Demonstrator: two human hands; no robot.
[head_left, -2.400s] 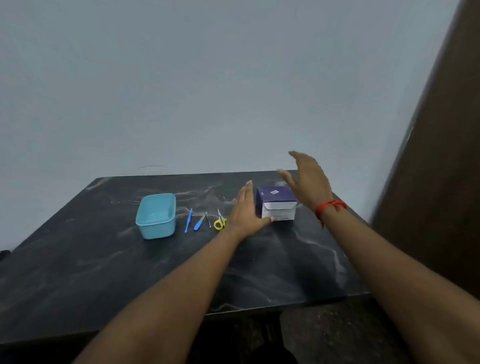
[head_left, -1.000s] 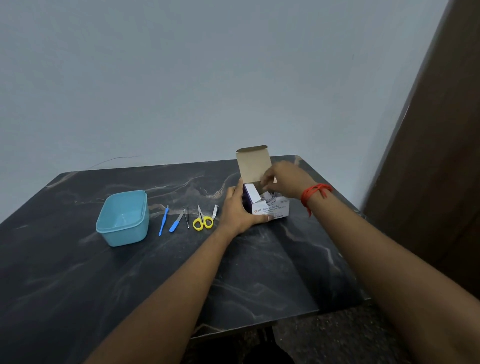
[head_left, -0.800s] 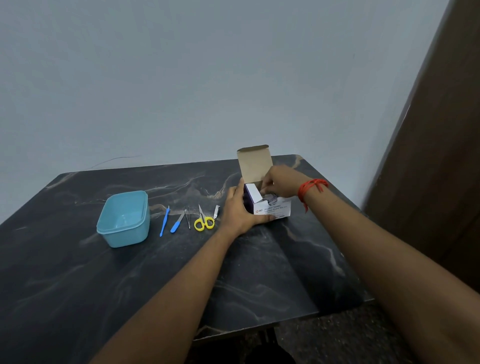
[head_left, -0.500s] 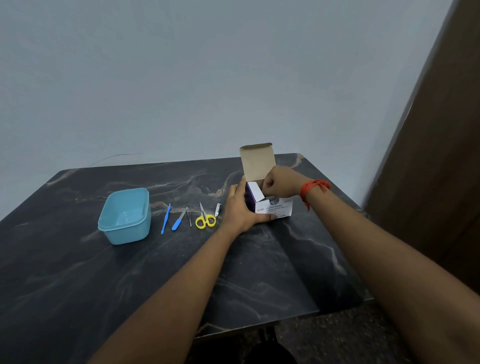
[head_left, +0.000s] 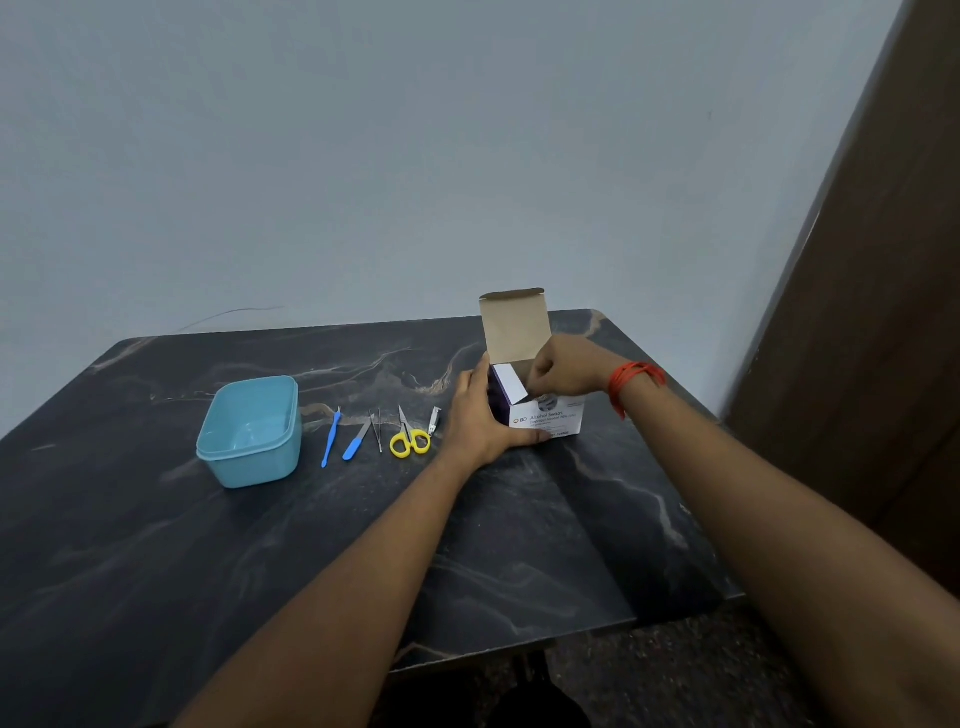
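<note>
Head view, one entry, as we read it.

Item: box of alcohol swabs (head_left: 548, 422), white and purple card. It stands on the dark marbled table (head_left: 519, 545) between the two hands. Its lid flap (head_left: 514, 327) is up, brown inner face toward us, and a white side flap (head_left: 509, 384) is folded out on the left-hand side.

Left hand (head_left: 480, 415): grasping the box, with the fingers laid up its near side and the thumb wrapped along the lower front edge. We judge this to be a bracing hold.

Right hand (head_left: 566, 371): over the open mouth of the box, fingers curled down toward the opening. A red thread (head_left: 631, 376) is at the wrist. We cannot tell whether the fingertips have a swab packet, since the knuckles hide them.

Beyond the left hand, going outward in a row:
- nail clipper (head_left: 434, 420), just beside the hand
- yellow scissors (head_left: 409, 439)
- tweezers (head_left: 377, 431)
- blue-handled file (head_left: 357, 441)
- thin blue tool (head_left: 330, 439)
- blue tub (head_left: 254, 467), open, farthest out, and apparently holding nothing

Step in hand, by our judgement: taking a swab packet from the opened box, probably to wipe the tools.

The next move calls for a fine pinch on a single packet and a straight lift clear of the lid flap. The left hand should press the light box down so it does not rise or tip with the pull.
</note>
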